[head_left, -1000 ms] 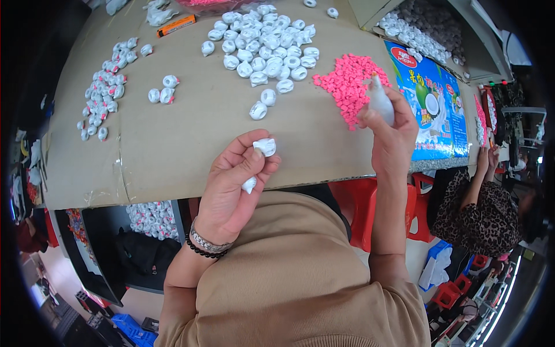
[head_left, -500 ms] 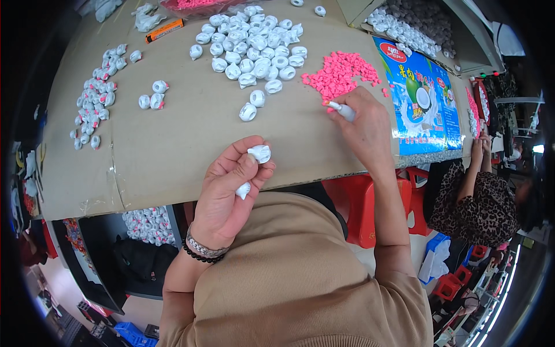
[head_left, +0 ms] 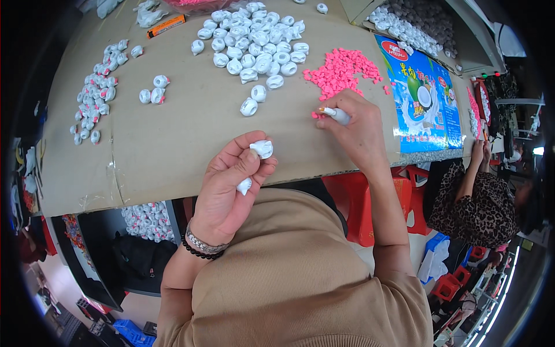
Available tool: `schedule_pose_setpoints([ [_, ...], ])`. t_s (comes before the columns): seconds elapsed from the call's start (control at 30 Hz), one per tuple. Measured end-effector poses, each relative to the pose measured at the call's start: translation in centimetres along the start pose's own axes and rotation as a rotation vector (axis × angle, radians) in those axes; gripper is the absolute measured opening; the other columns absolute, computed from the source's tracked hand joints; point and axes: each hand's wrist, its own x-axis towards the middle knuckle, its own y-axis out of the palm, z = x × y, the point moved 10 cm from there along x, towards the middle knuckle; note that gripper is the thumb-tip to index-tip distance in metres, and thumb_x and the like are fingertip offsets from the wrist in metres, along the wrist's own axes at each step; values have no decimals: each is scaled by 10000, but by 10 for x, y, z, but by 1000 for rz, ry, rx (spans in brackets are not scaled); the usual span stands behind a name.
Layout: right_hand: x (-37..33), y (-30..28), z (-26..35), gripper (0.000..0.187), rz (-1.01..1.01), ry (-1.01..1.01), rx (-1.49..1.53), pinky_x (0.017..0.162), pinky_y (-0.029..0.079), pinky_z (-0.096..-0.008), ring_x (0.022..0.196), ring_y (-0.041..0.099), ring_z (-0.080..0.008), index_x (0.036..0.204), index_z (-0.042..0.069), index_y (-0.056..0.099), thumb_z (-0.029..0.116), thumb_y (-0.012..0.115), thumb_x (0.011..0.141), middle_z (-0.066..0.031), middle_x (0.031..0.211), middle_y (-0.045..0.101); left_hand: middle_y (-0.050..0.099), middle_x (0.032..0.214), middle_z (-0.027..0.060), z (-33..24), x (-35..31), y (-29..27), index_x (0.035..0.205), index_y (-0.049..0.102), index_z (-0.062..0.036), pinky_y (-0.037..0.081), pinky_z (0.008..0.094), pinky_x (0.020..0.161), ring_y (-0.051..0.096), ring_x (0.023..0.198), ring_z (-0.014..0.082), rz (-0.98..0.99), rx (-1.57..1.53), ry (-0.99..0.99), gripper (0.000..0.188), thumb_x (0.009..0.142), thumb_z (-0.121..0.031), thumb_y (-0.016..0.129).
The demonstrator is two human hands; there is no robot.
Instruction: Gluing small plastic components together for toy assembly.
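Observation:
My left hand (head_left: 224,180) pinches a small white rounded plastic piece (head_left: 262,149) between thumb and fingers. A second white piece (head_left: 244,185) is tucked lower in the same hand. Closed around a small white bottle with a narrow, orange-brownish tip (head_left: 341,116), my right hand (head_left: 364,134) is low over the table. A bright pink bit (head_left: 315,115) shows by its fingertips; whether they touch it I cannot tell. Beyond this hand spreads a heap of pink bits (head_left: 342,70). A pile of white pieces (head_left: 263,43) lies farther off, with loose white pieces (head_left: 249,107) on its near side.
White pieces with pink parts (head_left: 92,99) form a cluster at the left, beside a smaller group (head_left: 156,96). An orange box (head_left: 166,26) lies at the back. A blue printed sheet (head_left: 419,95) covers the table's right. A person in leopard print (head_left: 477,202) sits beyond it.
My right hand has moved slightly left and nearer, carrying the bottle. A pink bit now shows left of the bottle's tip, apart from the heap. My left hand keeps both white pieces.

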Motion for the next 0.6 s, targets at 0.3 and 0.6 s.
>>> schedule_pose_setpoints([
  [0.3, 9, 13, 18, 107, 59, -148, -203, 629, 457, -372, 720, 603, -258, 769, 39, 660, 1, 703, 678, -67, 750, 596, 602, 1124, 122, -1, -1, -2, 1198, 556, 18, 509, 247, 834, 585, 931, 180, 11, -22, 0, 285, 919, -40, 564],
  [0.6, 14, 12, 19, 101, -69, -191, -245, 614, 468, -355, 708, 609, -253, 795, 29, 632, 43, 705, 727, -92, 782, 609, 631, 1043, 59, -4, 0, -5, 1180, 572, -4, 511, 276, 868, 612, 923, 144, 5, -18, -2, 284, 913, -93, 609],
])
